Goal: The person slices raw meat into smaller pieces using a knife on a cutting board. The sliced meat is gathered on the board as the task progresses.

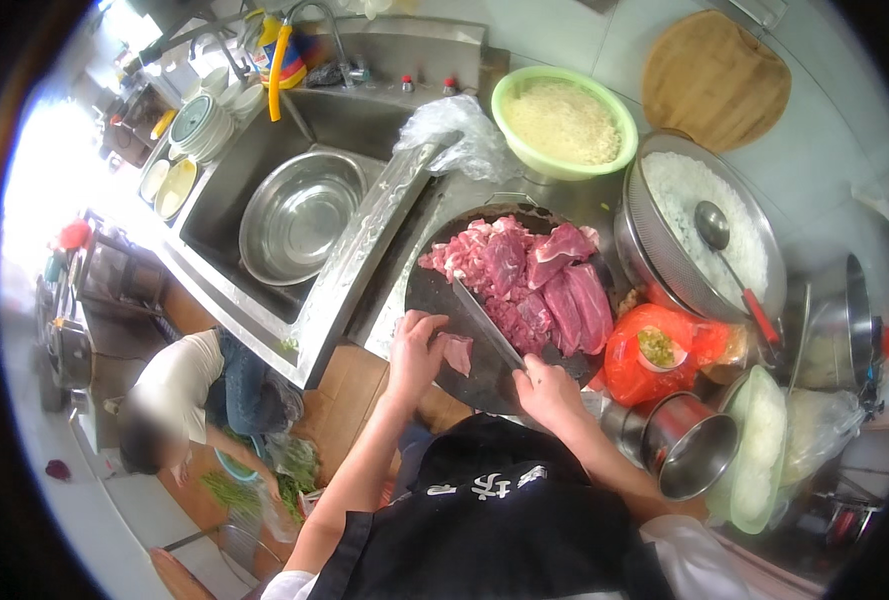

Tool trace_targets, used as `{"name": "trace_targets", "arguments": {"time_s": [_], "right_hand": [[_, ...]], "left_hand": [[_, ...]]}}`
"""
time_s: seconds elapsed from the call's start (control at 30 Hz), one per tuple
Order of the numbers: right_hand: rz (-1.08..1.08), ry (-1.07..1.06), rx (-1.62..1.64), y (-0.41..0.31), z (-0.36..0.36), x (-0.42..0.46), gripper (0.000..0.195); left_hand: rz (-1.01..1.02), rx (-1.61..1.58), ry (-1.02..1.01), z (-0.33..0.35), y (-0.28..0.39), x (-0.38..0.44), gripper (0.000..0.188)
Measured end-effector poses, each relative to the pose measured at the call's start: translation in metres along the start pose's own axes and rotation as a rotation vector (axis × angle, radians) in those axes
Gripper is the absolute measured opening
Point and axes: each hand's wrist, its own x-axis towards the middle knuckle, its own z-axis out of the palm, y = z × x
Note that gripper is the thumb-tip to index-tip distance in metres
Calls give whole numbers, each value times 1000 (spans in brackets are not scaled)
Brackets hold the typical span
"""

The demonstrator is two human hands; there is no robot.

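Note:
On a round dark cutting board [444, 300] lies a heap of raw red meat: large chunks [583, 307] on the right and small cut bits [467, 251] at the far left. My right hand [553, 390] grips the handle of a knife [489, 322], whose blade lies along the near side of the heap, pointing away to the left. At the board's left edge, my left hand [414, 356] pinches a small slice of meat [458, 354] between thumb and fingers. The slice sits apart from the heap, left of the blade.
Left of the board is a steel sink [211, 217] with a steel basin [305, 217]. A green bowl [508, 135], a strainer of white rice [737, 217] with a ladle [714, 225], an orange bag [620, 371] and steel pots [696, 446] crowd the right. Another person [181, 397] crouches over greens at lower left.

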Motion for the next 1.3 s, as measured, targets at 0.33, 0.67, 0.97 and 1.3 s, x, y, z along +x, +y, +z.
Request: {"name": "trace_targets", "arguments": {"time_s": [0.33, 0.67, 0.97, 1.3], "right_hand": [[-273, 40, -122, -18, 3, 4, 15], [-237, -136, -286, -4, -33, -40, 8], [-378, -33, -126, -35, 20, 59, 15], [-210, -122, -153, -13, -15, -9, 18]], "left_hand": [[240, 208, 235, 29, 21, -33, 24], [285, 167, 248, 31, 0, -35, 31], [342, 80, 232, 35, -6, -24, 26], [278, 66, 267, 33, -5, -29, 28]]}}
